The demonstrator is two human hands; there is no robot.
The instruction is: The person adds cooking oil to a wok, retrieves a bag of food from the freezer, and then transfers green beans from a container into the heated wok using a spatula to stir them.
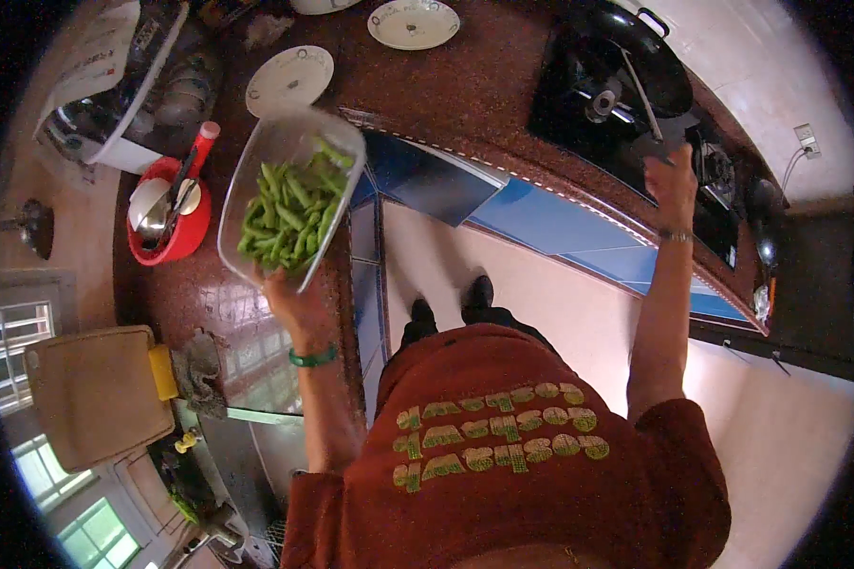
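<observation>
My left hand (290, 299) grips the near end of a translucent plastic container (231, 238) and holds it tilted over the counter's edge. Green bean pods (292, 213) lie in the container. My right hand (672, 181) is over the black glass cooktop (559, 107), closed around the end of a long-handled utensil (640, 92) whose other end reaches to a black wok (647, 57). The part inside my right fingers is dark and hard to make out. Two patterned plates, one (290, 80) just behind the container and one (413, 25) farther back, rest on the counter.
A red container (178, 238) with utensils stands on the reddish stone counter (462, 85), left of the plastic container. Behind it is a clear bin (124, 153). A cutting board (99, 398), a grey cloth (203, 370) and a metal sink (220, 448) are at the lower left.
</observation>
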